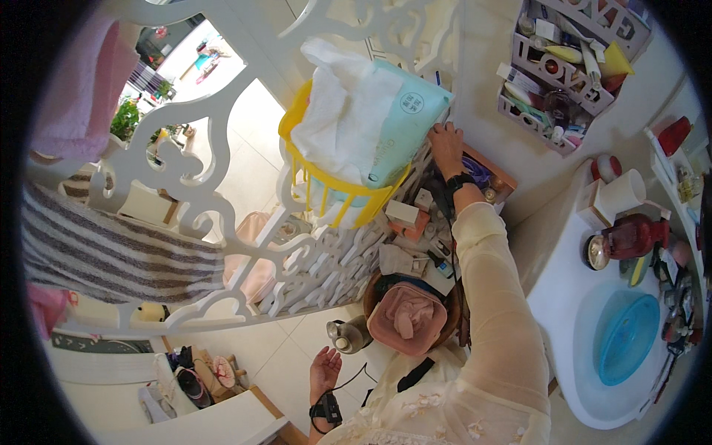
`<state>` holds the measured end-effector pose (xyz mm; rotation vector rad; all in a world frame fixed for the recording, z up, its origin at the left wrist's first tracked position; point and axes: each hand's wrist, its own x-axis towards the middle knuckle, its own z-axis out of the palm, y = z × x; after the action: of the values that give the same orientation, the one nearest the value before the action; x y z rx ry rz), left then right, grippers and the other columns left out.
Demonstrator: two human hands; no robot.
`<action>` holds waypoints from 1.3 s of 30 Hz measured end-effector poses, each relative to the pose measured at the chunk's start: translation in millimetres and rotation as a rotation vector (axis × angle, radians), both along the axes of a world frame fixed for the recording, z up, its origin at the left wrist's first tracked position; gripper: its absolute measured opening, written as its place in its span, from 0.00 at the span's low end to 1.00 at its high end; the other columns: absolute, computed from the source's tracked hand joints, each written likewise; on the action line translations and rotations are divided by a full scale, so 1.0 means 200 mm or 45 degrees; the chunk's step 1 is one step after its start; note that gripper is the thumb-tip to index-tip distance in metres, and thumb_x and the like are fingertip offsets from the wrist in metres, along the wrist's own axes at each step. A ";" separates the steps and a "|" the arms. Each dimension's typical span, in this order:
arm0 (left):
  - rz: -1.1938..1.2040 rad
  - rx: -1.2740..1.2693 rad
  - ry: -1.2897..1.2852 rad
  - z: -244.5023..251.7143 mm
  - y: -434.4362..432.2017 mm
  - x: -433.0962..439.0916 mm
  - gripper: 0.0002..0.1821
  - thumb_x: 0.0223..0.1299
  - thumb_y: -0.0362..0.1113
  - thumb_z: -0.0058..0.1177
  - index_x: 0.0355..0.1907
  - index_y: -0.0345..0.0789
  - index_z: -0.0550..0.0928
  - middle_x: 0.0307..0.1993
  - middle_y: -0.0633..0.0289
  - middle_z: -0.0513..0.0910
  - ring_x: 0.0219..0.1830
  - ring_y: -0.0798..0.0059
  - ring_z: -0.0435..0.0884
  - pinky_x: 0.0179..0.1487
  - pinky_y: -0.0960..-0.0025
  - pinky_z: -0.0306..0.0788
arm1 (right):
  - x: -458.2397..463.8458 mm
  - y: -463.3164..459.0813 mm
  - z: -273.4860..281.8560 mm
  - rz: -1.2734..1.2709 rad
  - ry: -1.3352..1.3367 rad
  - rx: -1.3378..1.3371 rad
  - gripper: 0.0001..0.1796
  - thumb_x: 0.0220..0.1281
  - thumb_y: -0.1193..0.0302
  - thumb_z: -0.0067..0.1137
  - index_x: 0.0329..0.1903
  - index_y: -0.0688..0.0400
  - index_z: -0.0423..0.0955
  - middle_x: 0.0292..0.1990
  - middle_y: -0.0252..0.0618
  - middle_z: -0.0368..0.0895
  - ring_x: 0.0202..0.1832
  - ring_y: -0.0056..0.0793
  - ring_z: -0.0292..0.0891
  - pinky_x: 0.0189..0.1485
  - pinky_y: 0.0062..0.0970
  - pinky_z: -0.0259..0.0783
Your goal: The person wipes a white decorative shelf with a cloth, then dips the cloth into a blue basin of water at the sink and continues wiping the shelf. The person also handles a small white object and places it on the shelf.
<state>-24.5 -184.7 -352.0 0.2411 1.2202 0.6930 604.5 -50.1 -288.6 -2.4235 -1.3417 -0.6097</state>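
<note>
My right hand (446, 146) reaches forward past the right side of a teal and white soft tissue pack (411, 105), its fingers at the pack's edge beside a wooden box (498, 178). What its fingertips touch is hard to tell. The pack, with white cloth-like tissues on it, sits in a yellow plastic basket (364, 208) against the white openwork partition. Low at the bottom centre, my left hand (326, 367) hangs palm up with loosely curled fingers, holding nothing. Between me and the basket stands a pink plastic bin (408, 342) with crumpled tissue inside.
On the right is a white washbasin (578, 311) with a blue basin (628, 339) and a red pump bottle (634, 238). A wall organizer (578, 83) holds cosmetics. Small boxes (402, 213) crowd the shelf. A striped towel (122, 245) hangs on the partition (214, 161); a grey bottle (353, 335) stands near my left hand.
</note>
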 end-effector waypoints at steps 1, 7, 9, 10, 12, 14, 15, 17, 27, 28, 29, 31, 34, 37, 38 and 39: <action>-0.009 0.006 0.002 0.00 0.00 0.00 0.17 0.60 0.33 0.48 0.52 0.32 0.71 0.41 0.56 0.80 0.40 0.63 0.80 0.47 0.64 0.75 | 0.00 0.00 -0.01 -0.048 0.017 -0.056 0.18 0.56 0.73 0.50 0.49 0.43 0.77 0.42 0.30 0.77 0.48 0.37 0.70 0.45 0.44 0.64; -0.027 0.035 0.027 0.03 0.02 0.01 0.17 0.61 0.33 0.47 0.52 0.32 0.71 0.41 0.56 0.80 0.41 0.63 0.80 0.48 0.64 0.75 | -0.01 0.07 -0.18 -0.186 0.089 -0.290 0.18 0.59 0.72 0.49 0.51 0.41 0.76 0.43 0.30 0.78 0.49 0.37 0.70 0.51 0.47 0.65; -0.030 0.051 0.003 0.04 0.02 0.01 0.17 0.61 0.32 0.47 0.53 0.31 0.71 0.41 0.56 0.80 0.42 0.64 0.79 0.48 0.64 0.75 | -0.04 0.09 -0.22 -0.193 0.215 -0.322 0.18 0.59 0.72 0.49 0.52 0.44 0.76 0.44 0.31 0.78 0.49 0.38 0.70 0.52 0.47 0.66; -0.041 0.057 -0.027 0.04 0.02 0.01 0.17 0.61 0.32 0.47 0.53 0.31 0.71 0.41 0.56 0.80 0.42 0.64 0.79 0.49 0.64 0.75 | -0.04 0.10 -0.22 -0.191 0.307 -0.268 0.18 0.59 0.72 0.49 0.52 0.45 0.76 0.43 0.32 0.78 0.49 0.39 0.70 0.52 0.47 0.66; -0.027 0.036 0.005 0.04 0.01 0.01 0.17 0.61 0.32 0.47 0.53 0.31 0.70 0.41 0.56 0.80 0.42 0.64 0.79 0.49 0.64 0.75 | -0.04 0.10 -0.18 -0.146 0.494 -0.290 0.16 0.59 0.73 0.50 0.51 0.50 0.76 0.44 0.33 0.78 0.50 0.40 0.69 0.52 0.48 0.67; -0.022 0.026 0.024 0.04 0.01 0.00 0.18 0.60 0.33 0.48 0.53 0.31 0.70 0.41 0.56 0.80 0.41 0.64 0.79 0.49 0.64 0.75 | -0.01 0.07 -0.12 -0.091 0.209 -0.242 0.17 0.62 0.72 0.48 0.52 0.45 0.76 0.43 0.31 0.79 0.51 0.37 0.69 0.51 0.45 0.67; -0.019 0.023 0.035 0.03 0.01 0.00 0.18 0.60 0.33 0.48 0.53 0.32 0.70 0.41 0.56 0.80 0.41 0.64 0.79 0.49 0.64 0.75 | 0.01 0.06 -0.08 -0.083 0.081 -0.252 0.17 0.63 0.71 0.47 0.52 0.43 0.75 0.43 0.30 0.79 0.51 0.36 0.69 0.50 0.44 0.67; -0.030 0.010 0.052 0.02 0.00 0.00 0.19 0.59 0.33 0.48 0.54 0.32 0.70 0.42 0.56 0.79 0.42 0.64 0.79 0.49 0.64 0.74 | 0.03 0.04 -0.03 -0.047 0.066 -0.251 0.16 0.61 0.74 0.47 0.50 0.46 0.77 0.44 0.30 0.77 0.51 0.37 0.68 0.51 0.45 0.66; -0.075 0.003 0.023 0.01 0.04 0.05 0.17 0.60 0.33 0.49 0.51 0.33 0.72 0.41 0.57 0.80 0.41 0.63 0.79 0.49 0.64 0.74 | 0.09 0.08 -0.25 -0.058 0.705 -0.120 0.17 0.59 0.74 0.48 0.51 0.48 0.77 0.38 0.37 0.80 0.38 0.44 0.74 0.44 0.40 0.71; -0.079 -0.010 0.011 0.00 0.04 0.06 0.17 0.60 0.33 0.49 0.51 0.33 0.72 0.41 0.57 0.80 0.41 0.63 0.79 0.49 0.64 0.74 | 0.13 0.09 -0.26 0.050 0.737 -0.110 0.18 0.61 0.73 0.47 0.52 0.48 0.76 0.39 0.39 0.80 0.39 0.45 0.75 0.44 0.40 0.72; -0.082 -0.020 0.001 0.00 0.05 0.07 0.16 0.60 0.33 0.49 0.51 0.33 0.72 0.41 0.57 0.80 0.41 0.63 0.79 0.49 0.64 0.74 | 0.18 0.11 -0.25 0.156 0.806 -0.127 0.18 0.62 0.70 0.46 0.55 0.46 0.75 0.43 0.40 0.80 0.44 0.47 0.75 0.45 0.41 0.71; -0.093 -0.021 0.001 0.01 0.06 0.10 0.16 0.60 0.33 0.49 0.51 0.33 0.72 0.41 0.57 0.80 0.41 0.64 0.79 0.49 0.64 0.74 | 0.21 0.13 -0.21 0.247 1.100 0.128 0.18 0.64 0.69 0.45 0.56 0.50 0.73 0.41 0.40 0.79 0.41 0.43 0.74 0.42 0.38 0.70; -0.134 0.003 0.013 0.02 0.07 0.13 0.16 0.60 0.34 0.48 0.51 0.34 0.72 0.40 0.58 0.80 0.41 0.64 0.79 0.49 0.64 0.74 | 0.19 0.10 -0.07 0.214 2.023 0.973 0.17 0.65 0.74 0.48 0.56 0.62 0.69 0.33 0.35 0.75 0.28 0.24 0.68 0.31 0.26 0.67; -0.158 0.024 -0.009 0.03 0.09 0.15 0.15 0.61 0.33 0.48 0.51 0.34 0.72 0.39 0.58 0.80 0.40 0.65 0.79 0.48 0.64 0.74 | 0.17 0.10 0.16 0.281 1.838 1.526 0.20 0.64 0.76 0.50 0.58 0.62 0.66 0.35 0.36 0.76 0.30 0.23 0.71 0.32 0.24 0.69; -0.150 0.022 -0.018 0.04 0.09 0.16 0.16 0.61 0.33 0.48 0.51 0.34 0.72 0.39 0.59 0.80 0.40 0.66 0.79 0.48 0.65 0.74 | 0.18 0.10 0.24 0.311 1.786 1.633 0.20 0.63 0.77 0.51 0.58 0.63 0.65 0.35 0.36 0.76 0.31 0.23 0.71 0.33 0.23 0.70; -0.142 0.019 -0.026 0.04 0.10 0.16 0.16 0.61 0.33 0.48 0.51 0.34 0.72 0.39 0.59 0.81 0.40 0.66 0.79 0.48 0.65 0.74 | 0.20 0.11 0.33 0.350 1.730 1.740 0.21 0.62 0.78 0.52 0.58 0.63 0.65 0.36 0.36 0.76 0.32 0.22 0.72 0.34 0.23 0.70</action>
<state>7.6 -165.5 -343.2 0.3116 1.1735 0.6069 644.9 -28.8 -223.5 -0.9512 -0.3150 0.2387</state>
